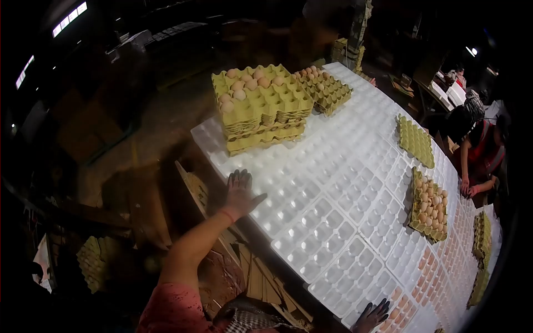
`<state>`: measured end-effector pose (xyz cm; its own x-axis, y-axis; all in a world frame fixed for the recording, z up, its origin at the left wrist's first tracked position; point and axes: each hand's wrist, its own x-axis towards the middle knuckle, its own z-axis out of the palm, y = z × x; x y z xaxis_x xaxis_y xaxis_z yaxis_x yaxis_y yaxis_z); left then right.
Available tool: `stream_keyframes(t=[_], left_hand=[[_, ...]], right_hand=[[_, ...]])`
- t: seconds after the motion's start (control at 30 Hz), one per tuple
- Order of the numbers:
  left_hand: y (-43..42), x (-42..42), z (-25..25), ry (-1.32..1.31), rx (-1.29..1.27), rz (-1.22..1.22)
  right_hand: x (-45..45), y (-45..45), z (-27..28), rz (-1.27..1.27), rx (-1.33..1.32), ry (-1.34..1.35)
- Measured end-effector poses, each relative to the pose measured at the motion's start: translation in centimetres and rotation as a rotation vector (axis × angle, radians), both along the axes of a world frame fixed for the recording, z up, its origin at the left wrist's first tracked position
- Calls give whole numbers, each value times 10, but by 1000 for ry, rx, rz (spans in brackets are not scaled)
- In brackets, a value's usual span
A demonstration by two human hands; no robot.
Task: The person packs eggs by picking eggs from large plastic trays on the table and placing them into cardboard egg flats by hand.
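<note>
My left hand (241, 195), in a thin glove with dark fingertips, lies spread and palm down at the near edge of the white plastic egg trays (327, 225). It holds nothing. At the bottom of the view my right hand (372, 317) stretches out over the trays, fingers apart, beside cells filled with brown eggs (398, 311); part of it is cut off by the frame. Beyond my left hand stands a tall stack of yellow pulp egg flats (266, 108), with several eggs on its top flat. Most tray cells between my hands hold no eggs.
Behind the stack sits another pulp flat with eggs (327, 91). Across the table lie a bare pulp flat (415, 140) and one full of eggs (429, 206). A co-worker in red (486, 147) reaches in at the far right. Flattened cardboard (261, 280) leans below the near edge.
</note>
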<state>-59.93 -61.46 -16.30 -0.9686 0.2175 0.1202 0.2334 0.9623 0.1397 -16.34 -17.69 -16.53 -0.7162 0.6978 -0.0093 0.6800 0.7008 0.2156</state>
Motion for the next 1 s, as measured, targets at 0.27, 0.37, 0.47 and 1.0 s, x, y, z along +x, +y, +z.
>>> stream_keyframes(t=[0.27, 0.37, 0.47, 1.0], left_hand=[[-73, -74, 47, 162, 259, 48], [-126, -131, 65, 555, 289, -351], [-199, -237, 17, 379, 799, 76], [-265, -354, -31, -246, 1714, 168]], right_hand=[[-101, -52, 46, 306, -26, 614], [-182, -152, 83, 433, -456, 624], [-229, -202, 52, 382, -449, 572], [-506, -207, 150, 456, -151, 789]])
